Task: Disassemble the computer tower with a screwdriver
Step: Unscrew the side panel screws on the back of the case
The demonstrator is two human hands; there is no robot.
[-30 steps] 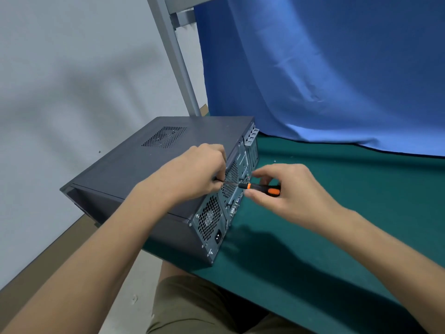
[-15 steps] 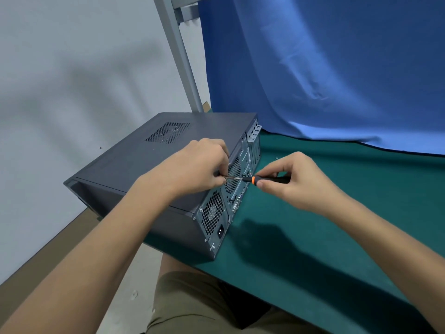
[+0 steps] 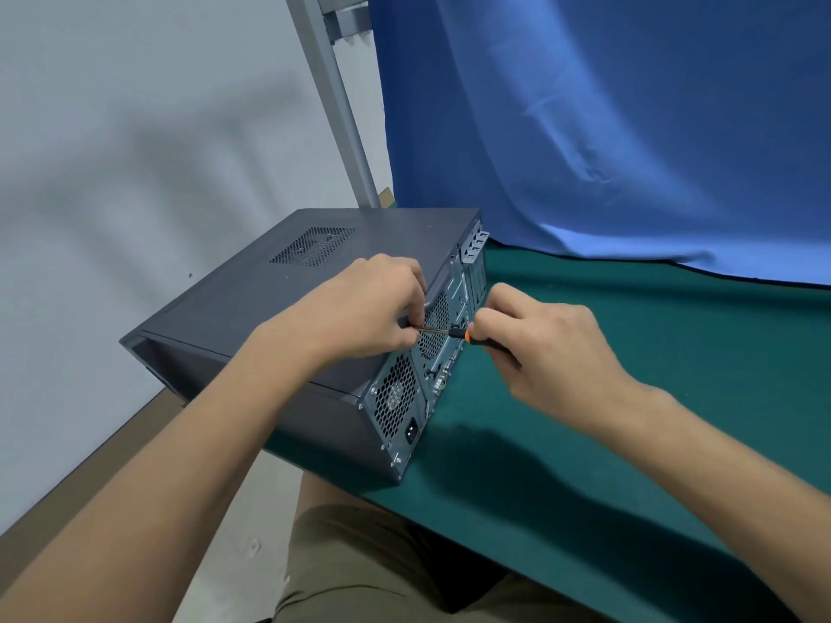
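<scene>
A dark grey computer tower (image 3: 252,308) lies on its side at the left end of the green table (image 3: 629,442), its rear panel with fan grilles and ports facing right. My left hand (image 3: 359,308) curls over the tower's top rear edge and pinches the metal shaft of a screwdriver (image 3: 458,333). My right hand (image 3: 548,348) grips the screwdriver's black and orange handle, which is mostly hidden in my fingers. The tip is hidden behind my left fingers at the rear panel's upper edge.
A blue cloth (image 3: 607,128) hangs behind the table and drapes onto it. A grey metal post (image 3: 332,96) rises behind the tower. The tower's left part overhangs the table edge above the floor (image 3: 90,478). My lap (image 3: 359,568) is below the table's front edge.
The camera has shifted a little. My right hand has turned around the screwdriver handle, now covering most of the orange grip. My left hand stays on the shaft at the tower's rear edge.
</scene>
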